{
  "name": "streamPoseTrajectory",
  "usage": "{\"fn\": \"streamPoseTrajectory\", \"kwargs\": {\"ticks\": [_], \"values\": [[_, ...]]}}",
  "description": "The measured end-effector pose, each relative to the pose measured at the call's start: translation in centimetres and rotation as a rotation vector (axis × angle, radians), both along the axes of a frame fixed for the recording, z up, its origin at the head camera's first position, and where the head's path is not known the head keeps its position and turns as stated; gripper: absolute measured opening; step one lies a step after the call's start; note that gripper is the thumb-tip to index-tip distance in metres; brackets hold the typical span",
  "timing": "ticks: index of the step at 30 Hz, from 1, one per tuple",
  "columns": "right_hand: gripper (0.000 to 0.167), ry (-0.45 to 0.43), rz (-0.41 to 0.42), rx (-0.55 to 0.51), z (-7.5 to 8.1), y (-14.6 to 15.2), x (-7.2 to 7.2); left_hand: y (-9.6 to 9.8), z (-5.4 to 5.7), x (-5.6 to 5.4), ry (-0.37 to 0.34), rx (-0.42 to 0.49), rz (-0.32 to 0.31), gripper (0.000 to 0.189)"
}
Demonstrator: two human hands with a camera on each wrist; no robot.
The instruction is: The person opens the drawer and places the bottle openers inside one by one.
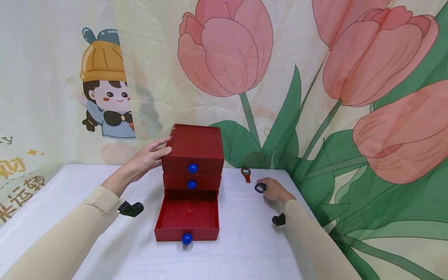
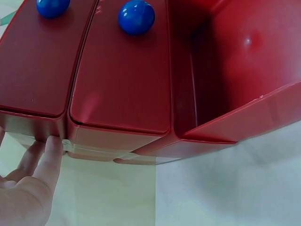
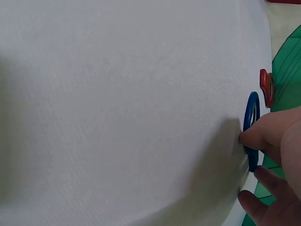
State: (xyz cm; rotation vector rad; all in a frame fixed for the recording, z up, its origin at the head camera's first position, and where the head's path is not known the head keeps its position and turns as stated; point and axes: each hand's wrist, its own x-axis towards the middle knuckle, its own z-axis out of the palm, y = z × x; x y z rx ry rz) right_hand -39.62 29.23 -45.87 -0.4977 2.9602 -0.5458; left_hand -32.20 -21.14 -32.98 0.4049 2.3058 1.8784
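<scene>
A red three-drawer box [image 1: 196, 140] with blue ball knobs stands mid-table. Its bottom drawer [image 1: 187, 234] is pulled out, while the two drawers above stay in. My left hand [image 1: 148, 157] rests on the upper left side of the box, fingers extended; in the left wrist view the fingers [image 2: 52, 153] touch the box's side. Over the table to the right, my right hand [image 1: 275, 190] pinches a blue-rimmed magnifying glass [image 1: 260, 188]. The right wrist view shows its blue rim [image 3: 248, 115] at the thumb, with the handle hidden by the hand.
A red magnifying glass [image 1: 247, 179] lies near the table's back edge, between the box and my right hand. White cloth covers the table [image 1: 252, 241]. Behind it hangs a curtain [image 1: 157, 70] printed with tulips and a cartoon figure.
</scene>
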Motion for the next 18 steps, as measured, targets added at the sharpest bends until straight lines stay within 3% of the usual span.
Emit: {"fn": "streamPoseTrajectory", "kwargs": {"ticks": [7,18], "values": [[0.045,0.013,-0.043,0.028,-0.1,0.3,0.1,0.1,0.1,0.0,-0.001,-0.002,0.006,0.079],[0.03,0.026,0.033,0.022,0.1,1.3,0.8,0.1,0.0,0.1,-0.005,0.003,0.006,0.079]]}}
